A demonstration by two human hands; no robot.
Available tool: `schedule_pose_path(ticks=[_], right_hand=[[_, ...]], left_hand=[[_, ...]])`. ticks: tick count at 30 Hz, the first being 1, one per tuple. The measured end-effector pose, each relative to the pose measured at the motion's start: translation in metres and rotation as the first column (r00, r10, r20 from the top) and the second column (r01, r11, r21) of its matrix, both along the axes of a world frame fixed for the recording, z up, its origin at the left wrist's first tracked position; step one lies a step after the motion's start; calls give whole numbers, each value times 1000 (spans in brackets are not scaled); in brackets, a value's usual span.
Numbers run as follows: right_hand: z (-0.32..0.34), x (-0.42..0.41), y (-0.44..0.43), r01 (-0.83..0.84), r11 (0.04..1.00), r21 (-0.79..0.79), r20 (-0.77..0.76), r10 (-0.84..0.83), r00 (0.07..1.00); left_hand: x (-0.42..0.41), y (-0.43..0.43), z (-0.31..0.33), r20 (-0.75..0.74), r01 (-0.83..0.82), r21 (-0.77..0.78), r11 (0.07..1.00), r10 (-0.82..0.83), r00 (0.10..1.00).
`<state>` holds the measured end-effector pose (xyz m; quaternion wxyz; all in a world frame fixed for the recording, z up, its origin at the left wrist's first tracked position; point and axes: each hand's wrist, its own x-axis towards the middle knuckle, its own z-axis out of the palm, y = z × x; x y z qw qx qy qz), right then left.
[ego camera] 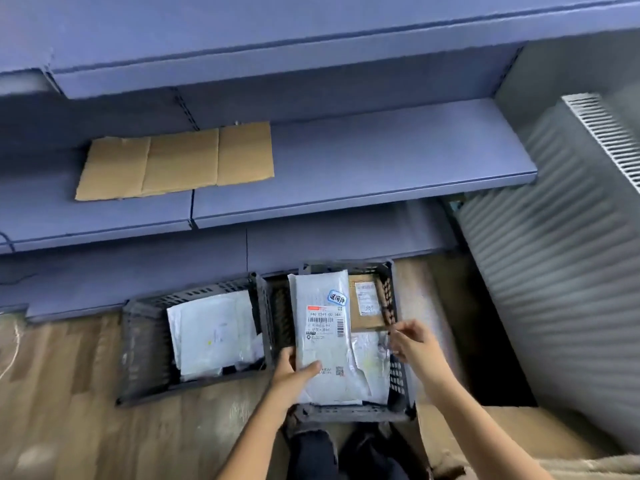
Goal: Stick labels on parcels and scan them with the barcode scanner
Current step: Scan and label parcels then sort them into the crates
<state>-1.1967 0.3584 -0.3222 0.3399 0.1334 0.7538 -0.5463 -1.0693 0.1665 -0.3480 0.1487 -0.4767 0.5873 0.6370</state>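
Softness is to be expected of the grey-white plastic mailer bag (320,344), held over the dark perforated plastic crate (398,372): light, pliant, slick. Its near-left corner is pinched by the left hand (292,374), thumb on top (an edge grip near the stiffer printed barcode label (325,322) would sag less). Beside it the right hand (412,341) is held with fingertips drawn together; whether anything is pinched cannot be told.
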Motion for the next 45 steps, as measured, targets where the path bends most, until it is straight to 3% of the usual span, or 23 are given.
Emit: schedule_pose_path(ticks=[8, 16, 21, 29, 32, 34, 36, 39, 41, 43, 45], right_hand=[[-155, 13, 21, -14, 997, 74, 155, 2, 988], [-293, 40, 27, -129, 977, 172, 244, 85, 966], [-340, 56, 18, -243, 942, 233, 290, 171, 942], [-355, 77, 4, -455, 853, 255, 244, 398, 884], [-364, 80, -6, -519, 823, 233, 258, 462, 849], [-372, 81, -13, -551, 805, 219, 280, 489, 826], [-376, 82, -19, -559, 799, 221, 285, 495, 821], [-380, 79, -27, -558, 797, 231, 253, 505, 825], [-386, 75, -31, -587, 775, 234, 207, 551, 809], [-392, 70, -34, -624, 748, 228, 190, 594, 782], [-396, 66, -37, -671, 706, 228, 197, 641, 741]], left_hand=[[2, 42, -160, 158, 0, 129, 992, -20, 987], [23, 58, -297, 254, -57, 141, 988, 20, 967], [34, 57, -337, 243, -46, 174, 984, 3, 970], [40, 53, -351, 230, -45, 162, 986, 7, 973], [30, 51, -355, 299, 147, 40, 988, -152, 942], [23, 53, -359, 427, 380, -98, 920, -306, 851], [16, 59, -356, 508, 480, -201, 854, -328, 796], [10, 71, -352, 416, 565, -347, 749, -417, 808], [13, 74, -361, 367, 644, -493, 585, -531, 764], [17, 74, -373, 390, 731, -545, 411, -647, 655], [16, 70, -380, 397, 771, -560, 304, -718, 572]])
